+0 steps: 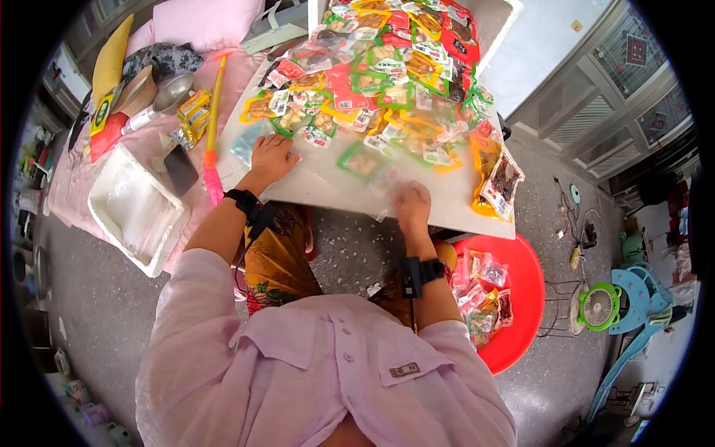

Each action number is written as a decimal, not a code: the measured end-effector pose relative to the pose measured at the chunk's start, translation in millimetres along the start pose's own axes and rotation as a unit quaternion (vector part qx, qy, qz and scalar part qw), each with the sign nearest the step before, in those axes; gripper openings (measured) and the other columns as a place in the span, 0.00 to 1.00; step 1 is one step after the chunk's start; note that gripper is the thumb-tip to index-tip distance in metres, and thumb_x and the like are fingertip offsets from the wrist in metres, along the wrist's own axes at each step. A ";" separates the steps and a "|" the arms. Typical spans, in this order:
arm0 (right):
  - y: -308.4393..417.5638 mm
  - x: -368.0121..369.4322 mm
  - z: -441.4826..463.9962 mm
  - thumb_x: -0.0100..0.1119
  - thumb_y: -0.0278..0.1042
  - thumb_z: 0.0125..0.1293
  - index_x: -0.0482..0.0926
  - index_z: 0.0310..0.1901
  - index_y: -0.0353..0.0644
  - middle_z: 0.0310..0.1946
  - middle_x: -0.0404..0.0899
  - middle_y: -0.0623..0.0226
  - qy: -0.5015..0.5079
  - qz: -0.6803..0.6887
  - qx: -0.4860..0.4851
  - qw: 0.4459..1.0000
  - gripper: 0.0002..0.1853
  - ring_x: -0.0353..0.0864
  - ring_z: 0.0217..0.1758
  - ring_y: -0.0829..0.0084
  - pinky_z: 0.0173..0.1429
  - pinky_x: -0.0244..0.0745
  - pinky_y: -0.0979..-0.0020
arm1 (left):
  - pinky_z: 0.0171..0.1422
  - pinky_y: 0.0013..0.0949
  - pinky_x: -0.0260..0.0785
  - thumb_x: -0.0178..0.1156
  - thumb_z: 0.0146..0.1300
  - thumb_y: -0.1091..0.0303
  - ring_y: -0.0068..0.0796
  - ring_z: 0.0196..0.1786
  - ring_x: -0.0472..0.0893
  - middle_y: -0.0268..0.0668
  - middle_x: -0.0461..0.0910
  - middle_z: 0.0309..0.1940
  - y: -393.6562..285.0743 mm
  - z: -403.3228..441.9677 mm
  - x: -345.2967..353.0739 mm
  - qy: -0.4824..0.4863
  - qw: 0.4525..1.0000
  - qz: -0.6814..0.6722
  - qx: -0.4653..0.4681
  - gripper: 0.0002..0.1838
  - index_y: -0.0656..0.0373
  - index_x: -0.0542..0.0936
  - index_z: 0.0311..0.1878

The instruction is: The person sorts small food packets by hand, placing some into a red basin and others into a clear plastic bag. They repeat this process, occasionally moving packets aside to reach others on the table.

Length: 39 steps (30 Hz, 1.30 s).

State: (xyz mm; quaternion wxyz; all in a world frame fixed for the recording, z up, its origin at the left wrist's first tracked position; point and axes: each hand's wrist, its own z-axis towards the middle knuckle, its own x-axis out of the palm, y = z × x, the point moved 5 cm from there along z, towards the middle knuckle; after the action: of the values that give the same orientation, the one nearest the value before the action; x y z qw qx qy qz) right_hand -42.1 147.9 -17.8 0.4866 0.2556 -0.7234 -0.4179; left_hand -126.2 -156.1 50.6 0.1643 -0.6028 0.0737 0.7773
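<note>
Left hand [273,158] down on the white tabletop [313,179], left of centre in the frame, palm low and fingers loosely spread, right beside a pale blue sheet [249,141] and the near edge of the packet pile [387,82]! Over to the right hand [411,205], blurred at the table's front edge; whether those fingers are wide, narrow or gripping, I cannot tell. Just up and left of it, a green-edged packet [363,160], also blurred, and contact between the 2 is unclear. What a heap of packets, colourful and overlapping, filling the top centre! At the table's right side, dark-filled packets [500,182] lie by the corner. Lower right, a red basin [525,298] holds more packets; upper left, a white foam box [138,208] sits on pink cloth [71,190].
</note>
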 end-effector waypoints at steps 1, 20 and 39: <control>-2.4 -2.1 2.1 0.48 0.23 0.55 0.67 0.38 0.35 0.28 0.70 0.66 0.001 0.009 0.002 1.000 0.08 0.70 0.27 0.75 0.29 0.68 0.75 | 0.59 0.38 0.50 0.50 0.51 0.51 0.36 0.54 0.65 0.38 0.71 0.47 9.2 -0.7 -0.7 0.001 1.000 -0.006 -0.010 0.22 0.56 0.72 0.46; -2.7 -3.5 1.6 0.48 0.25 0.56 0.65 0.39 0.41 0.33 0.69 0.69 0.046 0.019 0.028 0.998 0.08 0.69 0.35 0.76 0.36 0.70 0.71 | 0.38 0.41 0.65 0.49 0.48 0.71 0.41 0.36 0.73 0.37 0.74 0.29 -28.5 49.6 -6.1 -0.126 0.990 -0.018 0.058 0.06 0.56 0.73 0.30; 51.1 65.6 -79.8 0.56 0.38 0.55 0.60 0.52 0.42 0.46 0.66 0.66 0.154 -0.018 0.052 0.987 0.25 0.67 0.48 0.72 0.45 0.69 0.71 | 0.31 0.28 0.65 0.48 0.55 0.70 0.26 0.27 0.72 0.36 0.73 0.25 -112.0 -24.0 -71.8 -0.029 0.875 -0.482 -0.039 0.06 0.62 0.72 0.34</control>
State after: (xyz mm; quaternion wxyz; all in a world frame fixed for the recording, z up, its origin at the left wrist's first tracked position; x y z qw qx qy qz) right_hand 7.0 95.2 72.2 0.5703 0.3550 -0.6558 -0.3444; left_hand -50.0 -70.8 122.7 0.4969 -0.5466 -0.2608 0.6214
